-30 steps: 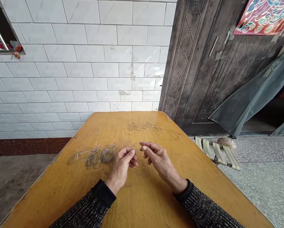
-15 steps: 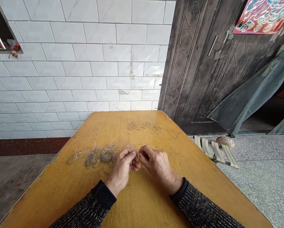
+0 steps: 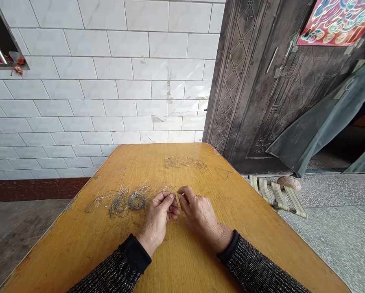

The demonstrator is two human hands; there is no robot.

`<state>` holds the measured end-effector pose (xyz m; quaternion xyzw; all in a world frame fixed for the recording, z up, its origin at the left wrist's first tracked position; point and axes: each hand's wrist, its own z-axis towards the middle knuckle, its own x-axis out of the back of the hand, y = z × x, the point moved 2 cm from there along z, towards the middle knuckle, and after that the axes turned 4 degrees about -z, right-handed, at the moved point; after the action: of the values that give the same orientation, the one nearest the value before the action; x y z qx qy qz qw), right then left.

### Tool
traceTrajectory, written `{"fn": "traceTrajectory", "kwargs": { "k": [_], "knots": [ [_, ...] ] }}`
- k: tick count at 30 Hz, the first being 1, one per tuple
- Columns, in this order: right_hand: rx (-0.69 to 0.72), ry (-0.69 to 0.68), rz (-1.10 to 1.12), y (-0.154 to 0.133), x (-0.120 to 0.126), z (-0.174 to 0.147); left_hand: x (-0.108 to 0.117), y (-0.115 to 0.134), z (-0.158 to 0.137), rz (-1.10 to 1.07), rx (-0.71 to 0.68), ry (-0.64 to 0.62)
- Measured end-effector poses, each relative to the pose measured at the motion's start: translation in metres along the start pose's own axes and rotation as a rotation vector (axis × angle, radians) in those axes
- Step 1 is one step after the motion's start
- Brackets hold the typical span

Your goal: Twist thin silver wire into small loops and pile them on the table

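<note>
My left hand (image 3: 160,211) is closed in a pinch on a thin wire (image 3: 173,188) above the middle of the wooden table (image 3: 182,252). Close beside it, my right hand (image 3: 199,207) pinches the same wire, its fingertips almost meeting the left ones. Most of the wire is too fine or too covered by fingers to follow. Left of my hands lie tangled coils of silvery wire (image 3: 136,199), some loops partly behind the left hand. Farther back on the table is a flat row of thin wire loops (image 3: 185,162).
A bent piece of wire (image 3: 223,173) lies near the table's right edge. On the floor at right stands a low stool with striped straps (image 3: 278,195). White tiled wall (image 3: 109,89) and a dark carved door (image 3: 249,89) close off the far side.
My right hand has shifted very slightly, and its fingertips sit a little higher. The left hand stays almost still, and the coils have not moved.
</note>
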<state>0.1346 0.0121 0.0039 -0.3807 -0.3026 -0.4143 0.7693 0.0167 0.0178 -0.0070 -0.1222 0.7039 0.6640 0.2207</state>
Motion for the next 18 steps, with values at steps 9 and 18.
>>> {"fn": "traceTrajectory", "kwargs": {
  "k": [9, 18],
  "knots": [
    [-0.264, 0.027, 0.992, 0.0, 0.003, 0.002, 0.011, 0.007, 0.007, -0.158, 0.12, 0.045],
    [-0.104, 0.031, 1.073, -0.002, 0.018, 0.003, 0.0, 0.0, -0.003, -0.286, 0.318, -0.016]
  ]
}}
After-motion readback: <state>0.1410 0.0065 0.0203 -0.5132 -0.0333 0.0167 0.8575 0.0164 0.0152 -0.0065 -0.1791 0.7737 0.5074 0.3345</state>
